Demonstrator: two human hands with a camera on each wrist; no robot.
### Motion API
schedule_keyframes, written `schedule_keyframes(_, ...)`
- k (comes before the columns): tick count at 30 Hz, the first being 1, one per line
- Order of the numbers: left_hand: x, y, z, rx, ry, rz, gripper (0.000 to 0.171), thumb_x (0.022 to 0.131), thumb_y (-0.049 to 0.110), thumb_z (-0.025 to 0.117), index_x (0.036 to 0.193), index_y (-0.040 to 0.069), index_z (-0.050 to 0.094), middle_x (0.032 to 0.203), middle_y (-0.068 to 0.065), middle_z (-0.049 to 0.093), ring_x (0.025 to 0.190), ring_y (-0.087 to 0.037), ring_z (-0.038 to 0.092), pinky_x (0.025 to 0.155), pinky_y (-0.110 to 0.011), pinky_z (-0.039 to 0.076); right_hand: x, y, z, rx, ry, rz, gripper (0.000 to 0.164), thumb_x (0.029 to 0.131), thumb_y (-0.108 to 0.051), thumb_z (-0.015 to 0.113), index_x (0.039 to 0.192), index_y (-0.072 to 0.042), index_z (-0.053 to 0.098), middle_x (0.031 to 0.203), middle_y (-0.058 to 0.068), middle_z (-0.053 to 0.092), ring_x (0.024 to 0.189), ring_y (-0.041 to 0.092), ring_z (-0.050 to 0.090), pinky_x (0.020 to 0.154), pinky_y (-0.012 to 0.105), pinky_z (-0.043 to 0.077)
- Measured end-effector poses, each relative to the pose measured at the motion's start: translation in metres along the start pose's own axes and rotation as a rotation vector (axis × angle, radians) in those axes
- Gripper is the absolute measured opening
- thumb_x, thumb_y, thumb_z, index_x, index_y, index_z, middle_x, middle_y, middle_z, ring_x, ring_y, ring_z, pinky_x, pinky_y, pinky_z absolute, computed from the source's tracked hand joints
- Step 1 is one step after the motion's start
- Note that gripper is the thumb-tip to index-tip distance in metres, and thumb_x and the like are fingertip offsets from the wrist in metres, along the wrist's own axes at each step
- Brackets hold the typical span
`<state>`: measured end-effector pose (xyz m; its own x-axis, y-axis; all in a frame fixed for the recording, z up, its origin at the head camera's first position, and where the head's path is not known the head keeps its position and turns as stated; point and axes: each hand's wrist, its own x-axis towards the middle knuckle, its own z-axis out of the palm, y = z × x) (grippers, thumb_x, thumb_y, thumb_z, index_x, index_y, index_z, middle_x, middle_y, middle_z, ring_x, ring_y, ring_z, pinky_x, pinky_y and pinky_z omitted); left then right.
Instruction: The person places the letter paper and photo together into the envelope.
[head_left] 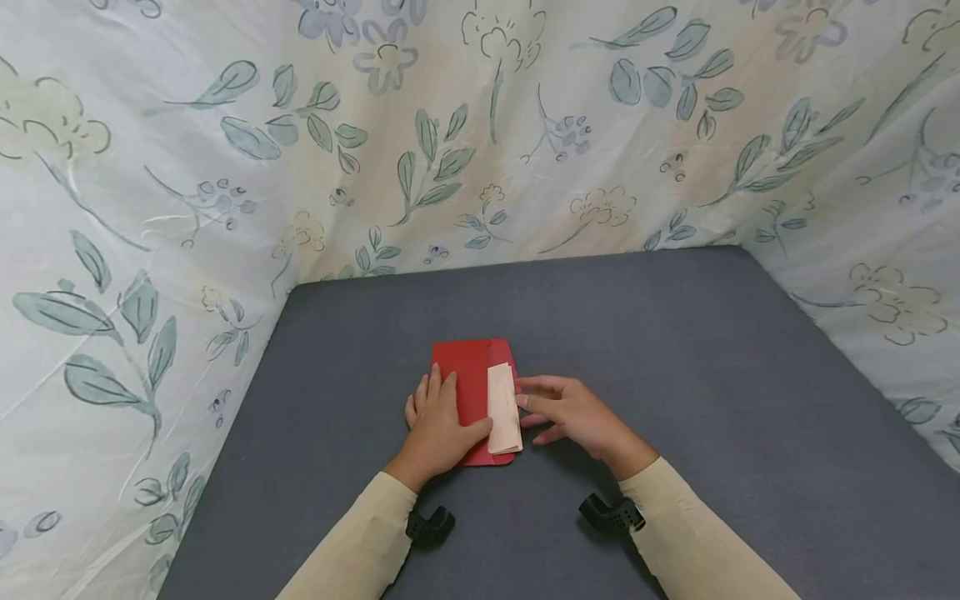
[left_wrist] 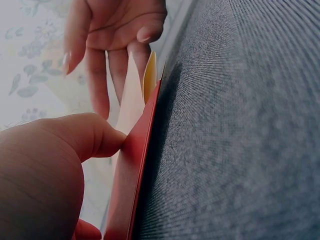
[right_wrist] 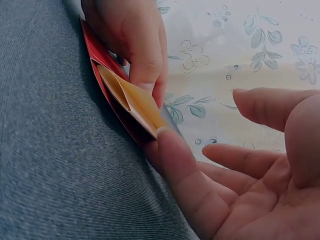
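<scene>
A red envelope (head_left: 467,365) lies flat on the dark table, its rounded flap along the right side. On top of that side is a folded strip of pale paper (head_left: 503,408), its fold loose and yellowish inside in the right wrist view. My left hand (head_left: 438,429) presses on the envelope with spread fingers, and its thumb touches the left edge of the strip. At the right edge my right hand (head_left: 573,417) is palm inward, fingers loosely extended. In the right wrist view, one fingertip of it touches the strip's end; the thumb stands apart.
The dark grey tabletop (head_left: 637,333) stretches around the envelope on every side. Floral cloth (head_left: 450,125) hangs behind the table and along both sides. A black wrist mount (head_left: 431,527) sits at the left cuff and a similar mount (head_left: 611,512) at the right.
</scene>
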<state>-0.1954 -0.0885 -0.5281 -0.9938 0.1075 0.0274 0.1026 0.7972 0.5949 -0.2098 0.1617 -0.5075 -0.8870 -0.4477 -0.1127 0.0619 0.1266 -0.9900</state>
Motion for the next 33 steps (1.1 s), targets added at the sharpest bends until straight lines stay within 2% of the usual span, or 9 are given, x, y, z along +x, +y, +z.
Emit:
schedule_keyframes(7, 0.0, 0.001, 0.0, -0.004, 0.0, 0.002, 0.106, 0.087, 0.043, 0.084, 0.168, -0.002, 0.033, 0.178, -0.023, 0.013, 0.16, -0.047, 0.011, 0.123, -0.071, 0.005, -0.001, -0.002, -0.001, -0.003, -0.029, 0.014, 0.055, 0.107, -0.027, 0.072, 0.149, 0.007, 0.06, 0.141, 0.023, 0.067, 0.11, 0.038, 0.075, 0.084, 0.046, 0.064)
schedule_keyframes(14, 0.002, -0.001, 0.001, -0.004, 0.003, 0.005, 0.105, 0.088, 0.043, 0.083, 0.168, -0.002, 0.033, 0.178, -0.023, 0.013, 0.16, -0.047, 0.011, 0.123, -0.071, 0.005, 0.0, 0.0, -0.001, 0.043, -0.064, 0.058, 0.049, 0.107, -0.025, 0.072, 0.14, 0.012, 0.066, 0.13, 0.02, 0.072, 0.106, 0.037, 0.075, 0.084, 0.047, 0.064)
schedule_keyframes(21, 0.002, -0.002, 0.0, -0.008, -0.004, 0.007, 0.104, 0.089, 0.044, 0.082, 0.168, -0.002, 0.032, 0.178, -0.023, 0.013, 0.16, -0.047, 0.011, 0.123, -0.071, 0.005, 0.002, 0.004, -0.001, 0.06, -0.09, 0.077, 0.045, 0.107, -0.025, 0.073, 0.134, 0.01, 0.071, 0.123, 0.018, 0.074, 0.101, 0.033, 0.075, 0.081, 0.045, 0.065)
schedule_keyframes(25, 0.002, -0.002, -0.001, -0.007, -0.004, 0.008, 0.103, 0.089, 0.044, 0.081, 0.168, -0.003, 0.032, 0.178, -0.024, 0.013, 0.16, -0.047, 0.011, 0.122, -0.071, 0.005, 0.003, 0.005, 0.0, 0.094, -0.114, 0.083, 0.045, 0.107, -0.024, 0.072, 0.135, 0.012, 0.07, 0.125, 0.018, 0.073, 0.102, 0.032, 0.075, 0.084, 0.045, 0.064)
schedule_keyframes(28, 0.002, -0.002, -0.001, -0.013, -0.004, 0.007, 0.103, 0.089, 0.044, 0.08, 0.168, -0.003, 0.032, 0.178, -0.024, 0.012, 0.16, -0.047, 0.011, 0.123, -0.071, 0.005, 0.004, 0.006, 0.0, 0.145, -0.128, 0.081, 0.046, 0.108, -0.02, 0.07, 0.137, 0.015, 0.066, 0.131, 0.021, 0.071, 0.108, 0.032, 0.074, 0.092, 0.046, 0.062)
schedule_keyframes(33, 0.001, -0.001, -0.002, -0.032, -0.005, 0.007, 0.102, 0.09, 0.043, 0.079, 0.168, -0.003, 0.032, 0.178, -0.024, 0.013, 0.16, -0.047, 0.011, 0.123, -0.071, 0.005, 0.005, 0.009, 0.0, 0.199, -0.093, 0.061, 0.048, 0.109, -0.017, 0.067, 0.141, 0.018, 0.061, 0.142, 0.025, 0.063, 0.117, 0.033, 0.071, 0.103, 0.046, 0.056)
